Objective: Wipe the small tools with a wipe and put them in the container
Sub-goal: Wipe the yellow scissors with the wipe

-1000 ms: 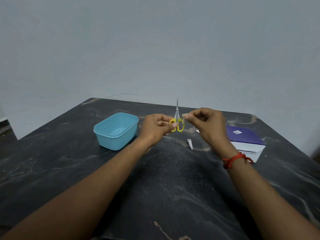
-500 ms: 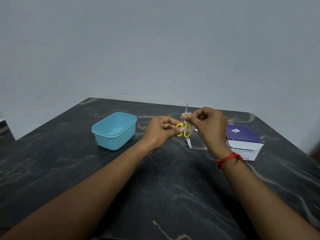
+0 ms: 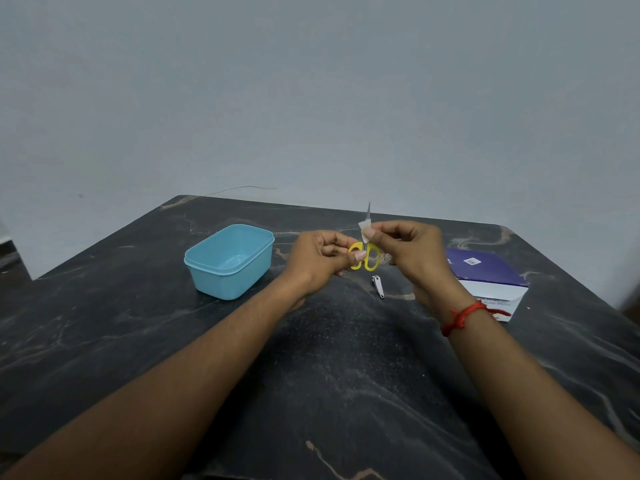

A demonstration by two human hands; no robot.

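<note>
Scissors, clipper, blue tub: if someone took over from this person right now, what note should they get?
Left hand holds the yellow scissors by the handles, blades pointing up.
Right hand pinches a wipe around the blade.
Nail clipper lies on the table under the hands.
Blue container stands to the left, nothing visible inside.
Done: scissors wiping under way.
Left: finish, put the scissors in the container, then wipe and stow the clipper.
</note>
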